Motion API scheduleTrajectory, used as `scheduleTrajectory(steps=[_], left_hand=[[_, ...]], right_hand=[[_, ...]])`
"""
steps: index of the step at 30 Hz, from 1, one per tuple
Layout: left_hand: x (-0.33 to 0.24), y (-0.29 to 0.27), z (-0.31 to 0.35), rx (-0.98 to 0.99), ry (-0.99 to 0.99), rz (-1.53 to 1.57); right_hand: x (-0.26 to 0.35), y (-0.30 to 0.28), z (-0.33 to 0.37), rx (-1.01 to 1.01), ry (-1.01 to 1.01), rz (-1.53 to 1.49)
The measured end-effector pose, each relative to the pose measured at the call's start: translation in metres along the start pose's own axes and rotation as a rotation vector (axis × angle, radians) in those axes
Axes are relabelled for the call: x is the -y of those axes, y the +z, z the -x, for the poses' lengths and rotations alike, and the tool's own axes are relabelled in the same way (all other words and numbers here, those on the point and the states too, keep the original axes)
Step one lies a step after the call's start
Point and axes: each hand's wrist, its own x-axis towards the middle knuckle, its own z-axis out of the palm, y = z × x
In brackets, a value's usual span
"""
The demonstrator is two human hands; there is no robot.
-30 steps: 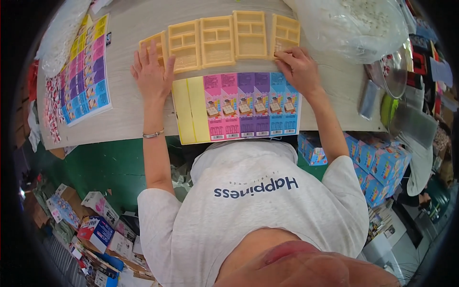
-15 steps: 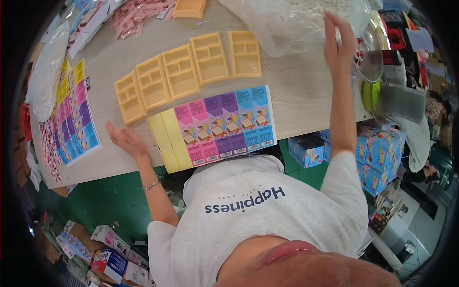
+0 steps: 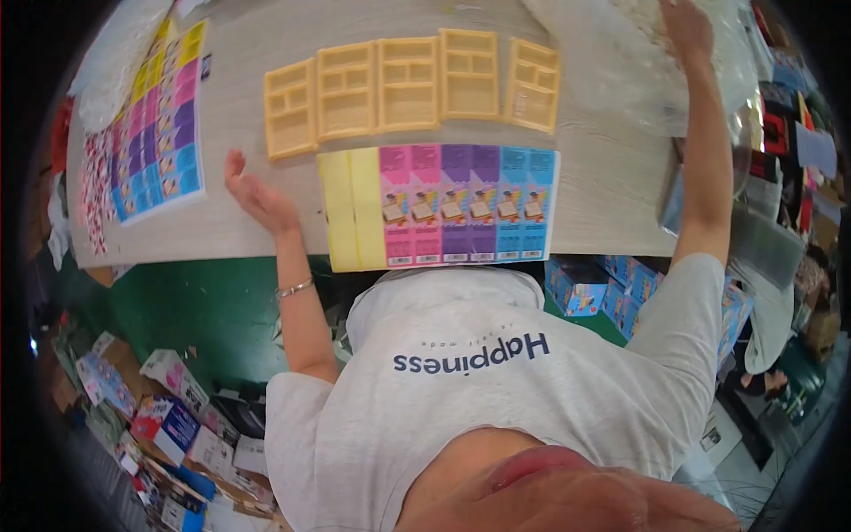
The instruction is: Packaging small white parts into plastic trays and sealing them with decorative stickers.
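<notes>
My left hand (image 3: 261, 193) hovers at or rests on the table left of the stack of printed sheets (image 3: 448, 204), fingers loosely extended and holding nothing. My right hand (image 3: 687, 34) reaches far out to the upper right, over a large clear plastic bag (image 3: 612, 62) of small whitish pieces. Its fingertips run to the picture's top edge, so their grip is hidden. Between my arms, several pale-yellow compartment trays (image 3: 409, 84) stand in a row behind the sheets. The rightmost tray (image 3: 534, 86) has a shiny patch inside; the sheets are striped yellow, pink, purple and blue.
Another colourful printed sheet (image 3: 164, 133) lies at the left, beside small red-and-white pieces (image 3: 96, 191) and a clear bag (image 3: 115, 75). Blue boxes (image 3: 576, 288) are stacked below the table's right side. Cartons (image 3: 168, 426) crowd the floor at lower left. Clear containers (image 3: 753, 239) stand at the right.
My right hand has moved farther up and right, deeper over the plastic bag. My left hand stays nearly in place. The view has shifted, so the trays and sheets appear higher and more to the right.
</notes>
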Motion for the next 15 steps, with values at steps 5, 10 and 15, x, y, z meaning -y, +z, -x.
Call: scheduleTrajectory(steps=[5, 10, 15], left_hand=[[-0.004, 0.004, 0.0, -0.094, -0.109, 0.152], [-0.011, 0.005, -0.002, -0.117, -0.169, 0.227], [-0.023, 0.003, 0.006, -0.136, -0.062, 0.192]], right_hand=[[-0.032, 0.022, 0.001, -0.068, 0.076, -0.277], [-0.04, 0.052, 0.008, -0.079, -0.087, 0.05], [0.01, -0.007, 0.011, -0.033, -0.017, -0.014]])
